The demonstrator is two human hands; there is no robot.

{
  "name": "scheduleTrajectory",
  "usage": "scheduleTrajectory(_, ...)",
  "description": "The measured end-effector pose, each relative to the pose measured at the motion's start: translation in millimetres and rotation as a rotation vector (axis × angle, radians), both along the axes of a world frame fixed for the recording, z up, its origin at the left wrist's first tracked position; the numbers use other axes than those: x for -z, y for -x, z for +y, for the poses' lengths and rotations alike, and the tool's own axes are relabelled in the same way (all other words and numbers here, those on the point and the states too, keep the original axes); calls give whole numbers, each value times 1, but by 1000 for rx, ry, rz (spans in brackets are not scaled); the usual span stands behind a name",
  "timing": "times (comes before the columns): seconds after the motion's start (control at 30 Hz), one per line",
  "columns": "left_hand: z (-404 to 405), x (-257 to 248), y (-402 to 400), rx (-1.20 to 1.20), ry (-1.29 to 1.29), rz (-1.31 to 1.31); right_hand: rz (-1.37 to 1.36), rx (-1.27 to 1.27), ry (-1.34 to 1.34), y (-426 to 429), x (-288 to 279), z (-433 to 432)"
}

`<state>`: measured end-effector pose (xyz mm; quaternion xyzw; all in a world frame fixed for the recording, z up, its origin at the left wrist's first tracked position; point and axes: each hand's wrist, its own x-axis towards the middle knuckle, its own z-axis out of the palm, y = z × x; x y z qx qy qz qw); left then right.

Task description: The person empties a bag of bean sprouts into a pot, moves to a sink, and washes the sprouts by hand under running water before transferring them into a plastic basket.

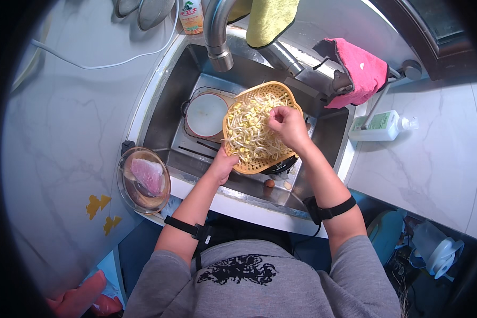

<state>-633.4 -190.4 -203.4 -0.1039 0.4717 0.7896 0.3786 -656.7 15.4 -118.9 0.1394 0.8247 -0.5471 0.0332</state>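
My left hand (223, 164) grips the near left rim of a yellow perforated plastic basket (258, 168) and holds it tilted over the sink. Soybean sprouts (254, 129), white with yellow heads, fill the basket. Above the right part of the sprouts is my right hand (288, 123), its thumb and fingertips curled together. Whether a sprout is pinched there is too small to tell. Under the basket, a dark bowl (280, 166) is mostly hidden. To its left in the sink sits a round white dish or lid (207, 115).
The stainless steel sink (322, 147) lies under a metal faucet (221, 55). A glass bowl holding raw meat (148, 175) stands at its left edge. Towels, a yellow one (270, 24) and a pink one (361, 71), hang behind. At right lies a plastic bottle (377, 126).
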Motion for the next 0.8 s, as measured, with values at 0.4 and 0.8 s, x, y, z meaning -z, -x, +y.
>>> scheduleTrajectory(0.4, -2, 15, -2, -14, 0, 33, -60, 103, 427, -7, -11, 29)
scheduleTrajectory(0.8, -3, -3, -1, -63, 43, -46, 411, 270, -731, -33, -11, 70)
